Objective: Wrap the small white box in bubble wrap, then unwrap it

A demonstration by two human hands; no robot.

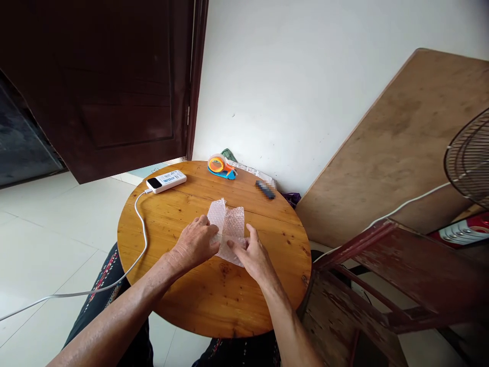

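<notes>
A piece of clear bubble wrap (234, 219) lies folded near the middle of the round wooden table (171, 300), its far ends sticking up in two flaps. Whether anything is wrapped inside cannot be made out. My left hand (195, 238) is closed on the left edge of the wrap, fingers curled and thumb pointing inward. From the right, my right hand (255, 256) holds the near right part, its thumb laid over the plastic and its index finger bent up by the edge.
A white device (166, 181) with a dark screen trails a white cable (144, 232) over the table's left edge. At the back stand an orange and blue tape dispenser (221, 167) and a blurred dark object (265, 189). A wooden chair (401, 275) and fan (469, 153) are at right.
</notes>
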